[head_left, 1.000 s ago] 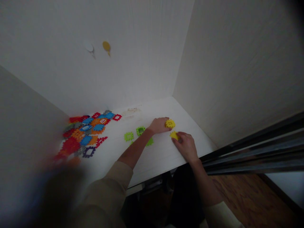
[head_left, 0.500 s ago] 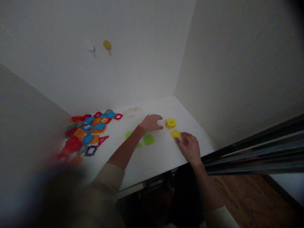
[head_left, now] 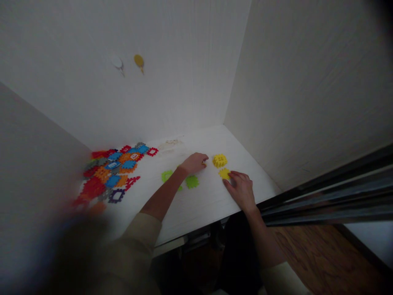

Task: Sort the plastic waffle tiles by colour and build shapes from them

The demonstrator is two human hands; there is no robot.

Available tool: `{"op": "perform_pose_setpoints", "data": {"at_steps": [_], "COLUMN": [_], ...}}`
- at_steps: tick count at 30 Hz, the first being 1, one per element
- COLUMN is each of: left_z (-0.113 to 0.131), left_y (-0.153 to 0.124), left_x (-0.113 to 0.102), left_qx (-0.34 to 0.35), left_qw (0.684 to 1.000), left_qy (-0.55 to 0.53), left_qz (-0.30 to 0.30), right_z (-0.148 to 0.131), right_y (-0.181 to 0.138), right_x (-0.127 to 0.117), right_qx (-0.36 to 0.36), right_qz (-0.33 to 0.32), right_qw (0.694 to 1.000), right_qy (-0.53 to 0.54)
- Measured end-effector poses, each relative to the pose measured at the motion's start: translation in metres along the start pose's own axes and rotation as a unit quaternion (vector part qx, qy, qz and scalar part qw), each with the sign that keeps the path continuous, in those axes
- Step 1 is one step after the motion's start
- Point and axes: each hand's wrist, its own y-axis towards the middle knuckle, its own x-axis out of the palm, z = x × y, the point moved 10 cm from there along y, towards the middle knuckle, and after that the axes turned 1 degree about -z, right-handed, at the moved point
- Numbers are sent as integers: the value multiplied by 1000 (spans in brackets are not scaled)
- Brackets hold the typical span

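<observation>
My left hand [head_left: 195, 163] is above the white table with its fingers curled in toward the thumb. A small yellowish spot shows at the fingertips; whatever is pinched there is too small to make out. My right hand [head_left: 241, 188] has thumb and forefinger at the near right edge of a flat yellow toothed building tile [head_left: 224, 173], gripping it. Just behind that tile sits a yellow block of toothed tiles [head_left: 220, 160]. Under and beside my left forearm lie green toothed tiles, one solid [head_left: 192, 181] and one frame-like [head_left: 167, 176], partly hidden by the arm.
A heap of red, blue, orange and grey toothed tiles [head_left: 113, 179] covers the table's left end, with a purple frame tile [head_left: 117, 196] at its near edge. White walls rise behind and at the sides. Two hooks, one yellow [head_left: 138, 60], are on the back wall.
The fingers of my left hand, spread apart before, have curled together. My right hand and the yellow tile have shifted slightly left in view, along with the camera.
</observation>
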Motion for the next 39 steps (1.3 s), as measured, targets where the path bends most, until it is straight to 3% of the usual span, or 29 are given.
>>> {"op": "perform_pose_setpoints", "data": {"at_steps": [5,11,20,24,28,30,35,39], "left_z": [1,-12,6,14,26,30,45,58], "left_y": [-6,-15,-7,-13,-49,-77,-134,-149], "left_x": [-13,-9,-2,-13,-33,-31,9,31], "left_qx": [4,-32,-9,11,31,11,-36,-52], "left_qw": [1000,997,999,999,995,995,996,993], "left_qy": [21,69,41,51,24,8,45,66], "left_qz": [20,-20,-15,15,89,100,68,88], "right_z": [-1,0,-2,-1,1,2,5,6], "right_y": [0,0,1,1,1,0,-1,-2], "right_x": [0,2,-1,0,1,3,4,5], "right_qx": [-2,2,-1,-2,-2,-4,-7,-7], "right_qz": [-5,-11,-10,-9,-5,-5,-1,1], "right_qw": [1000,1000,1000,1000,1000,1000,1000,1000], "right_qy": [-4,-4,4,7,6,9,9,4]}}
